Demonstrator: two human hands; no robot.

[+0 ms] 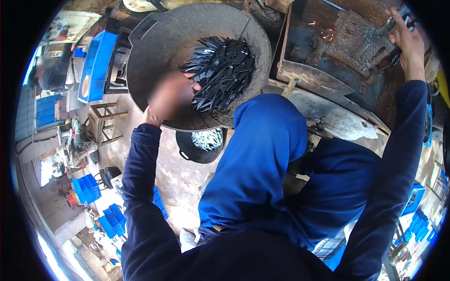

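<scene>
A wide, shallow dark pan (154, 47) holds a heap of thin black metal strips (222, 70). My left hand (171, 96) reaches over its near left side. Most of that hand is smeared, but the thumb and a finger show pinched on a dark metal strip (193, 80) at the heap's left edge. At the upper right, my right hand (408, 46) is closed round something grey and metallic that I cannot make out. It sits beside a rough, crusted metal block (358, 42) on a stained metal bench (307, 35), where small orange sparks or glints show.
Below the pan, a black basin (187, 149) with pale, shiny pieces stands on the floor beside my knee. A wooden stool (105, 122) and a long blue bin (97, 65) stand to the left. A curved metal sheet (323, 110) edges the bench near my legs.
</scene>
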